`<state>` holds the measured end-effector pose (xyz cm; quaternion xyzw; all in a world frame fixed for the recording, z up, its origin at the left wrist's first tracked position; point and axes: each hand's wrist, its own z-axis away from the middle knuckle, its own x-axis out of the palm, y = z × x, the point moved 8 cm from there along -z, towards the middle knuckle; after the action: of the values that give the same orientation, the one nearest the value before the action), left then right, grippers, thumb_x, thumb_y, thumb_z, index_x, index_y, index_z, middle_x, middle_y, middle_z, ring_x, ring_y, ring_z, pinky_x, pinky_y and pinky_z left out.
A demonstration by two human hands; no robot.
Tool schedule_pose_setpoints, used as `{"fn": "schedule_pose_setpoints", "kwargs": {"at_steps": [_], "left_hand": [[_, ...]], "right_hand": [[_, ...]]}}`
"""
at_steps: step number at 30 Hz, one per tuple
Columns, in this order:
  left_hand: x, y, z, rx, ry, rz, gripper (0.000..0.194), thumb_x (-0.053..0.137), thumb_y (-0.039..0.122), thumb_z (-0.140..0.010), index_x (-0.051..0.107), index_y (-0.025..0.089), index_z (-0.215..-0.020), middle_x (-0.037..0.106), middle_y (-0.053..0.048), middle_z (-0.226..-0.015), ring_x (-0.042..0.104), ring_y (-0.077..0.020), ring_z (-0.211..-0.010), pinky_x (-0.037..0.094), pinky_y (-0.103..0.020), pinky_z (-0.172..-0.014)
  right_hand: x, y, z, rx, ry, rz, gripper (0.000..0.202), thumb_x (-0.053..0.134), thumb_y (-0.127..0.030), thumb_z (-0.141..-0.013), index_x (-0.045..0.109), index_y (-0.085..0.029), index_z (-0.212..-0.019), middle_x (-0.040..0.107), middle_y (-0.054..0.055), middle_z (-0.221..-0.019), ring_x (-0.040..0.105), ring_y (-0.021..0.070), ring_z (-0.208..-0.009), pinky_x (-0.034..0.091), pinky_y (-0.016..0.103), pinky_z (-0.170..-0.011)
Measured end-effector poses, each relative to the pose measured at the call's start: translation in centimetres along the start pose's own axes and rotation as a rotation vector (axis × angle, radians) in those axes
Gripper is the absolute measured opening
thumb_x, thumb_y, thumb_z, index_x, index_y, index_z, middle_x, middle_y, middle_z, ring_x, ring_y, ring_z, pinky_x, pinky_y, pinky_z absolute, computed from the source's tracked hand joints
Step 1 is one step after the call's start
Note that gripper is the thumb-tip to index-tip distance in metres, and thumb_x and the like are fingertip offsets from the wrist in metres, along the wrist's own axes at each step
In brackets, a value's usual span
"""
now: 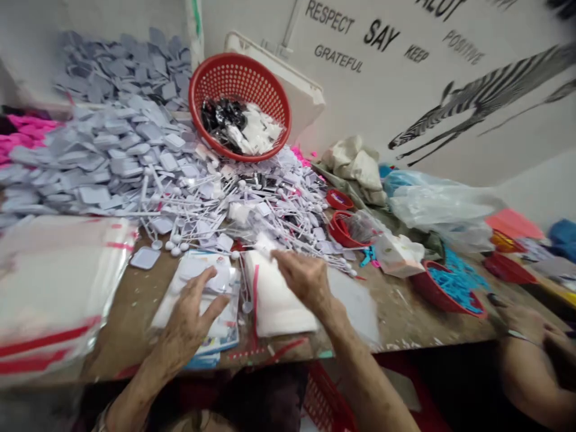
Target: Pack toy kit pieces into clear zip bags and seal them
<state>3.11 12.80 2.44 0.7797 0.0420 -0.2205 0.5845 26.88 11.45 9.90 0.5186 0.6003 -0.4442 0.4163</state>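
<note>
My left hand [191, 312] lies over a stack of printed cards and clear bags [220, 330], thumb and fingers apart. Under its fingertips is a pale, flat plastic piece [218, 279]. My right hand [308, 279] is closed, its fingertips at the far edge of a pile of white plastic bags [281, 306] with a red stripe. A blurred whitish bit [264, 245] shows just beyond those fingertips; I cannot make out what they pinch. Ahead of both hands spreads a heap of white sticks with round ends [198, 204].
Pale square plastic pieces [112, 144] are heaped at the left behind large clear bags [49, 282]. A red basket [193, 96] holds black and white packets. At the right are a red bowl [418, 285] of blue pieces and another person's hand [522, 321].
</note>
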Motion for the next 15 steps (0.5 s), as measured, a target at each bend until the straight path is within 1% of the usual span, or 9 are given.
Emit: {"fn": "schedule_pose_setpoints", "kwargs": {"at_steps": [1,2,3,5,6,8,11,13,15], "left_hand": [[0.8,0.5,0.0,-0.104,-0.089,0.179,0.061,0.062,0.05,-0.087,0.052,0.016,-0.136,0.068,-0.015,-0.123,0.064,-0.0282,-0.114,0.051,-0.041,-0.095],[1.3,1.0,0.0,-0.19,-0.139,0.351,0.064,0.065,0.051,-0.084,0.051,0.014,-0.135,0.071,-0.014,-0.118,0.067,-0.0269,-0.108,0.054,-0.038,-0.091],[1.8,1.4,0.1,-0.265,-0.176,0.483,0.061,0.068,0.051,-0.082,0.056,0.013,-0.129,0.073,-0.012,-0.108,0.069,-0.025,-0.099,0.055,-0.035,-0.086],[1.9,1.7,0.1,-0.371,-0.137,0.666,0.05,0.07,0.049,-0.08,0.062,0.013,-0.114,0.074,-0.006,-0.09,0.07,-0.0198,-0.084,0.055,-0.03,-0.078],[1.6,1.6,0.1,-0.397,-0.101,0.739,0.047,0.072,0.047,-0.078,0.063,0.014,-0.11,0.074,-0.004,-0.084,0.069,-0.0176,-0.078,0.055,-0.028,-0.075],[1.0,1.2,0.1,-0.432,-0.031,0.83,0.046,0.077,0.042,-0.072,0.062,0.014,-0.105,0.072,-0.001,-0.078,0.068,-0.0147,-0.069,0.054,-0.026,-0.069],[0.7,1.1,0.4,-0.467,-0.02,0.908,0.05,0.081,0.04,-0.065,0.06,0.014,-0.102,0.071,-0.001,-0.078,0.066,-0.0132,-0.066,0.053,-0.025,-0.067],[1.0,1.4,0.8,-0.488,-0.049,0.943,0.054,0.083,0.041,-0.064,0.06,0.014,-0.104,0.07,-0.001,-0.079,0.065,-0.0122,-0.067,0.052,-0.024,-0.067],[1.4,1.8,1.3,-0.518,-0.084,0.947,0.058,0.083,0.044,-0.065,0.059,0.014,-0.109,0.069,-0.001,-0.081,0.064,-0.012,-0.07,0.051,-0.023,-0.066]], "right_hand": [[0.4,-3.8,1.3,-0.146,0.026,-0.063,0.031,0.046,-0.022,-0.095,0.074,-0.031,-0.106,0.074,0.002,-0.075,0.066,0.0167,-0.067,0.046,0.027,-0.062],[0.7,-6.7,2.5,-0.233,0.044,-0.11,0.032,0.045,-0.021,-0.095,0.074,-0.031,-0.106,0.072,0.002,-0.072,0.065,0.0176,-0.063,0.046,0.028,-0.058],[0.8,-8.9,3.5,-0.29,0.058,-0.148,0.034,0.043,-0.019,-0.095,0.073,-0.031,-0.106,0.071,0.003,-0.07,0.063,0.0183,-0.062,0.046,0.03,-0.056],[0.6,-10.9,4.6,-0.276,0.088,-0.26,0.033,0.043,-0.018,-0.096,0.072,-0.03,-0.107,0.071,0.004,-0.075,0.064,0.0187,-0.065,0.048,0.031,-0.059],[0.3,-10.9,4.9,-0.23,0.097,-0.352,0.031,0.044,-0.02,-0.096,0.07,-0.029,-0.11,0.071,0.004,-0.077,0.064,0.0181,-0.067,0.049,0.031,-0.062],[-0.4,-9.6,5.3,-0.11,0.098,-0.615,0.03,0.048,-0.024,-0.096,0.063,-0.028,-0.121,0.067,0.002,-0.079,0.062,0.0158,-0.067,0.049,0.028,-0.064],[-0.2,-8.2,5.6,0.008,0.0,-1.004,0.039,0.051,-0.031,-0.096,0.05,-0.026,-0.134,0.057,-0.003,-0.073,0.053,0.0121,-0.06,0.045,0.024,-0.057],[0.5,-8.2,5.7,0.047,-0.062,-1.133,0.042,0.052,-0.032,-0.095,0.047,-0.023,-0.135,0.053,-0.004,-0.071,0.047,0.0111,-0.057,0.042,0.023,-0.055],[1.3,-8.2,5.6,0.089,-0.072,-1.144,0.045,0.055,-0.032,-0.092,0.046,-0.021,-0.135,0.052,-0.005,-0.068,0.046,0.0111,-0.057,0.041,0.024,-0.056]]}}
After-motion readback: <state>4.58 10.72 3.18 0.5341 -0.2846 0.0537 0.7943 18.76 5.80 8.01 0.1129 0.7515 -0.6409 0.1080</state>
